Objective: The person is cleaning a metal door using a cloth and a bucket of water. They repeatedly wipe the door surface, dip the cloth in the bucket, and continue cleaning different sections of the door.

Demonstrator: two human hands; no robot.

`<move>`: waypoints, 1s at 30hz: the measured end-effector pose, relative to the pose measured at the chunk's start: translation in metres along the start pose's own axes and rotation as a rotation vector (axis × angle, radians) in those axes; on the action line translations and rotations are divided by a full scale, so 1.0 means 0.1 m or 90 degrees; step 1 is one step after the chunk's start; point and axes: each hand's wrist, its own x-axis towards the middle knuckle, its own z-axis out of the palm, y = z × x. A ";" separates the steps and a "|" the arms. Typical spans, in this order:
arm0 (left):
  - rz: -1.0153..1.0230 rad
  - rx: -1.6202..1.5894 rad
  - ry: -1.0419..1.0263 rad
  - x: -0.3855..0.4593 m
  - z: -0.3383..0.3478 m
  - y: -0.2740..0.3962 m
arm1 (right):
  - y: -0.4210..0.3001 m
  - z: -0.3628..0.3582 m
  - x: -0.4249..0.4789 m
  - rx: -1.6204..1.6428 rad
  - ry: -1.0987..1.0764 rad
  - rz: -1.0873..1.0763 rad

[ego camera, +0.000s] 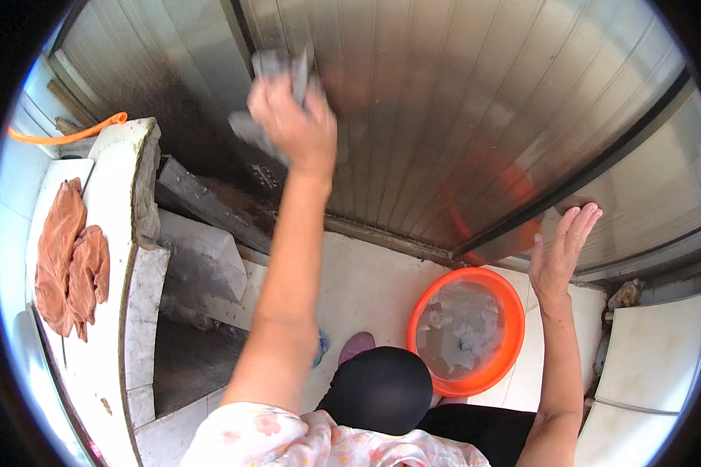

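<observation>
My left hand (295,117), a little blurred, grips a wet grey cloth (254,133) up against the ribbed metal panel (415,105) in front of me. Parts of the cloth stick out above the fingers and hang below them. Over on the right, my right hand (561,251) is raised with fingers extended, its fingertips at the shiny panel surface; it holds nothing. Between my arms, an orange plastic basin (515,350) stands on the tiled floor, holding murky grey water (461,327) with something greyish in it.
At left, a tiled counter (114,169) bears brown gloves or cloths (64,257) and an orange hose end (108,121). Beneath it are a dark beam (210,201) and a plastic-covered object (201,251). White tiled blocks (654,350) stand at right. My knee (380,388) is beside the basin.
</observation>
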 end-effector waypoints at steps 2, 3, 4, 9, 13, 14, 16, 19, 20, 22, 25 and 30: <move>-0.156 0.028 -0.099 -0.90 -0.15 -0.10 | 0.02 0.04 0.02 -0.003 0.021 -0.010; -0.271 -0.001 -0.162 -1.33 -0.26 -0.12 | 0.02 0.07 -0.01 -0.005 0.024 -0.007; -0.414 0.011 -0.229 -1.70 -0.37 -0.09 | 0.03 0.10 0.00 -0.011 0.030 -0.006; -0.560 -0.049 -0.253 -1.74 -0.39 0.05 | 0.10 0.14 0.01 -0.006 0.041 -0.022; -0.302 -0.168 -0.093 -0.63 -0.21 0.33 | 0.06 0.12 -0.02 -0.009 0.029 -0.018; -0.297 -0.211 -0.054 -0.54 -0.16 0.39 | 0.05 0.11 -0.03 0.005 0.021 -0.013; -0.328 -0.119 -0.021 -0.80 -0.09 0.33 | 0.06 0.13 -0.03 0.005 0.026 -0.024; -0.614 -0.027 -0.043 -1.77 -0.11 0.11 | 0.06 0.13 -0.03 -0.014 0.034 -0.045; -0.676 -0.002 -0.049 -2.20 -0.19 -0.03 | 0.04 0.15 0.00 -0.016 0.041 -0.055; -1.019 -0.083 -0.166 -2.75 -0.40 -0.20 | 0.07 0.21 0.03 -0.029 0.049 -0.069; -1.396 -0.189 -0.050 -2.81 -0.55 -0.08 | 0.19 0.24 -0.06 -0.071 0.041 -0.067; -1.217 -0.241 0.150 -2.59 -0.69 -0.91 | 0.16 0.21 -0.05 -0.076 0.024 -0.067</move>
